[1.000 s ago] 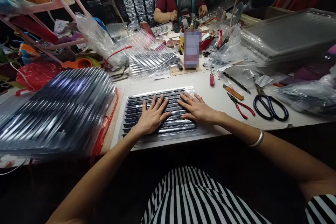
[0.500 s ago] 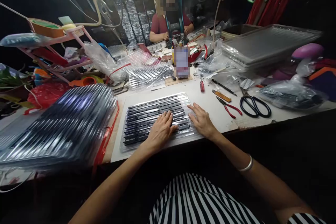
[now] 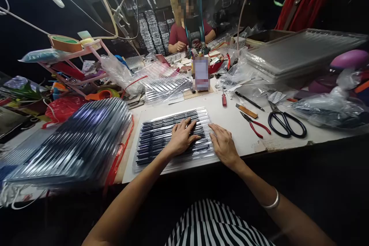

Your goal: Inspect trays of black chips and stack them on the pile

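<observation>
A clear plastic tray (image 3: 210, 112) lies on the worktable in front of me, its grooves filled with several dark slotted strips (image 3: 157, 144). My left hand (image 3: 182, 135) rests on these strips right of their middle, fingers spread and palm down. At the tray's right edge is my right hand (image 3: 224, 144), its fingers stretched out and touching the rim. Neither hand grips anything that I can see. Part of the strips is hidden beneath the left hand.
A stack of filled trays (image 3: 77, 142) stands at the left by a red ribbon (image 3: 119, 157). Pliers (image 3: 255, 123), scissors (image 3: 286, 123), a cutter (image 3: 246, 110) and a screwdriver (image 3: 224, 98) lie at the right. Across the table sits a co-worker (image 3: 175, 38); a phone (image 3: 201, 73) stands between us.
My left hand has slid a little up and right across the strips, its fingers spreading more. The right hand stays by the tray's right edge. The camera view has shifted slightly.
</observation>
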Motion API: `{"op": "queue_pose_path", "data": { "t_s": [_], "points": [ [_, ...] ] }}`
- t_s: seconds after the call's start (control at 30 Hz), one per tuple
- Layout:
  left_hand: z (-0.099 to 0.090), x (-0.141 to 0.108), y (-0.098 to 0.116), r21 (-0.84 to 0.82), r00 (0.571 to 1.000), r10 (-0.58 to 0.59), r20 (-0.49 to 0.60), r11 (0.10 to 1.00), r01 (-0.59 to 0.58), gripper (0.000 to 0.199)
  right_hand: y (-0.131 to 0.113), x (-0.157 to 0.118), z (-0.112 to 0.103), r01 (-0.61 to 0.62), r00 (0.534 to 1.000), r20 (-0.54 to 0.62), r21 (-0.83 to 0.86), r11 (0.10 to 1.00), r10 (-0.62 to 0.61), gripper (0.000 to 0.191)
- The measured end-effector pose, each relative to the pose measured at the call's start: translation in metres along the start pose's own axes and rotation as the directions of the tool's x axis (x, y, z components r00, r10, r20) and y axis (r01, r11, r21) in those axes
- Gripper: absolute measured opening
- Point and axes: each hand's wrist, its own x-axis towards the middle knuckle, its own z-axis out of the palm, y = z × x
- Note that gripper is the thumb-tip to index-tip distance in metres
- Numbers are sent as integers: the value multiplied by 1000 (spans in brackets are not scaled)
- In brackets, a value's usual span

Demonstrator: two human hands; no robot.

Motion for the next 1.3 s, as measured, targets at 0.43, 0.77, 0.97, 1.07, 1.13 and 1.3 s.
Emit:
{"op": "queue_pose_path", "data": {
  "t_s": [0.43,0.77,0.97,1.07,1.13,1.3],
  "points": [
    [-8,-23,-18,-16,995,31,-100,999,-33,44,6,8,-23,-92,989,135,194,977,66,39],
    [12,-157,-120,-127,932,-169,-321,983,135,77,-12,-15,-39,-233,967,154,218,948,202,36],
    [20,-153,-110,-119,905,-171,-391,984,134,84,-13,-3,-47,-337,937,230,793,507,263,38],
    [19,-152,-112,-241,842,-274,-465,954,178,79,-14,0,-53,-297,955,263,849,437,138,35],
    [19,-154,-112,-336,809,-330,-487,925,176,84,-15,-1,-51,-229,972,221,780,583,86,28],
    [19,-160,-113,-485,780,-429,-457,855,186,88,-17,-5,-34,141,960,197,277,951,-199,46]
  ]
}}
